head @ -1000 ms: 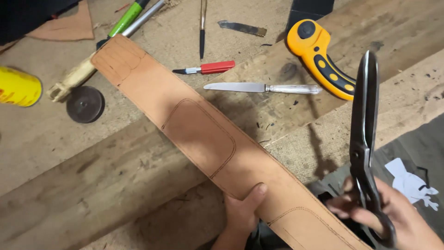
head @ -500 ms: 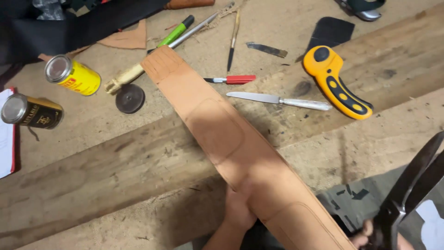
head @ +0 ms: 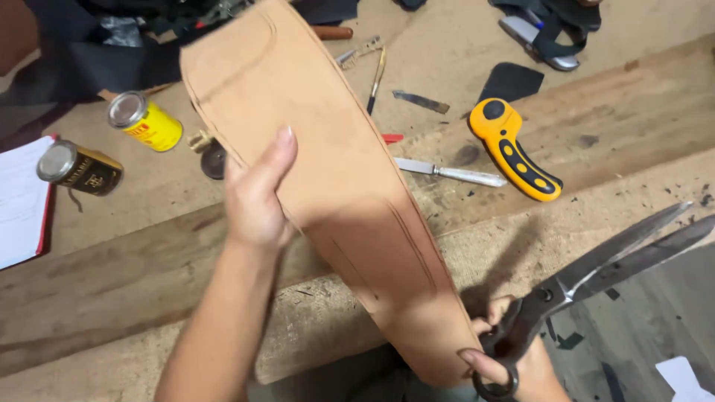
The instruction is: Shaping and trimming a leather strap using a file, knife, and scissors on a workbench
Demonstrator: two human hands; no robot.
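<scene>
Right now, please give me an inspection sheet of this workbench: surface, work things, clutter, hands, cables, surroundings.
Surface: wooden workbench, worn, with small dark scraps.
Job's things: tan leather strip lifted off the bench; large scissors, blades open.
Clutter: yellow rotary cutter, knife, yellow tin, dark tin, both tins lying on their sides; brush; papers at the left edge.
Grippers: left hand holds the strip by its edge; right hand grips the scissors' handles.
Cables: nothing seen.
Surroundings: dark material at the far edge; grey floor below.
</scene>
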